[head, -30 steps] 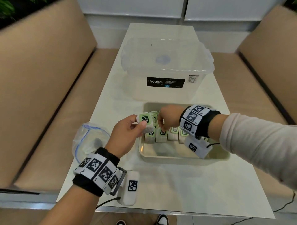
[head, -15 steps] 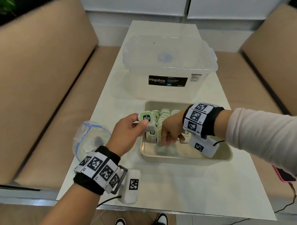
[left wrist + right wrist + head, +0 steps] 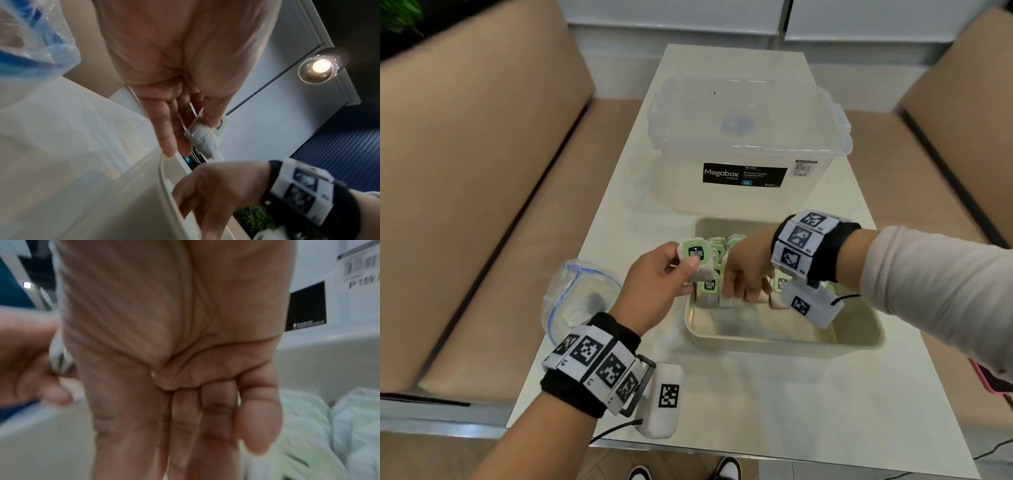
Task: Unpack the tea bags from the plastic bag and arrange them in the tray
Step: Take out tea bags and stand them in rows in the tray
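A beige tray (image 3: 784,346) sits mid-table with several green-tagged tea bags (image 3: 710,286) standing in rows at its back. My right hand (image 3: 743,291) reaches down inside the tray, its straight fingers (image 3: 216,418) lying against the front of the nearest row; I see nothing pinched in it. My left hand (image 3: 681,270) hovers at the tray's left rim and pinches one tea bag (image 3: 693,255) by thumb and fingers, the paper pouch (image 3: 202,136) hanging below. The clear zip plastic bag (image 3: 575,301) lies to the left of the tray, behind my left wrist.
A lidded clear Megabox storage box (image 3: 750,137) stands just behind the tray. Tan benches flank the narrow white table (image 3: 756,404). A pink phone (image 3: 993,380) shows at the right edge. The near table edge is close to my left forearm.
My right hand dropped from above the tea bag rows down into the tray, fingers now against the front row. My left hand kept its tea bag and barely moved.
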A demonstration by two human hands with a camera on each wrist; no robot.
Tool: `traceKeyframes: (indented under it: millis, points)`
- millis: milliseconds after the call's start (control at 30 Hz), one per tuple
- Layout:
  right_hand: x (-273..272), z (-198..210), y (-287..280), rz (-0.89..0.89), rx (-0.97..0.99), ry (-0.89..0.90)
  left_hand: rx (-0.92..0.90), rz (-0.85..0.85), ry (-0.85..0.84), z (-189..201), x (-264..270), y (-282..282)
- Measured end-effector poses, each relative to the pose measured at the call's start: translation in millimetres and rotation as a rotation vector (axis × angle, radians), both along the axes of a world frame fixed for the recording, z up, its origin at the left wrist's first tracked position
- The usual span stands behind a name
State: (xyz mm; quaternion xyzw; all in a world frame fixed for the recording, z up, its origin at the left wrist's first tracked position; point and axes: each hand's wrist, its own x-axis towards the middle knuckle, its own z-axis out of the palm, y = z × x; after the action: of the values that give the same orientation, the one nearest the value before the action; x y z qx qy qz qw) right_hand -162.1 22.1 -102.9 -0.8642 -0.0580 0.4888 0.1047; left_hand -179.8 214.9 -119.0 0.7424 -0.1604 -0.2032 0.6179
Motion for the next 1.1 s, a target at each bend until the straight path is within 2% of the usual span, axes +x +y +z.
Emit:
traceKeyframes:
  millis: [133, 233, 333, 400, 567, 700, 833, 1100]
  points:
    - [-3, 44, -4, -0.175, 0.231, -0.183, 0.089, 0.017, -0.106, 5, 3, -2]
    - [-12, 63, -1, -0.282, 0.402, -0.398, 0.181, 0.009, -0.207, 12, 4, -9]
    - [-20, 67, 1, -0.266, 0.360, -0.589, 0.244, -0.020, -0.271, 17, 2, -17]
    - [-24, 68, -3, -0.276, 0.333, -0.638, 0.246, -0.038, -0.284, 18, 0, -23]
    - [-32, 64, -19, -0.267, 0.219, -0.600, 0.243, -0.069, -0.267, 18, 2, -24]
    - [-34, 42, -28, -0.217, 0.061, -0.496, 0.378, -0.060, -0.339, 14, 8, -19]
    - [-29, 18, -30, -0.142, -0.014, -0.362, 0.493, -0.046, -0.403, 11, 10, -16]
    - [-12, -6, -33, -0.052, -0.097, -0.354, 0.554, -0.056, -0.366, 4, 12, -12]
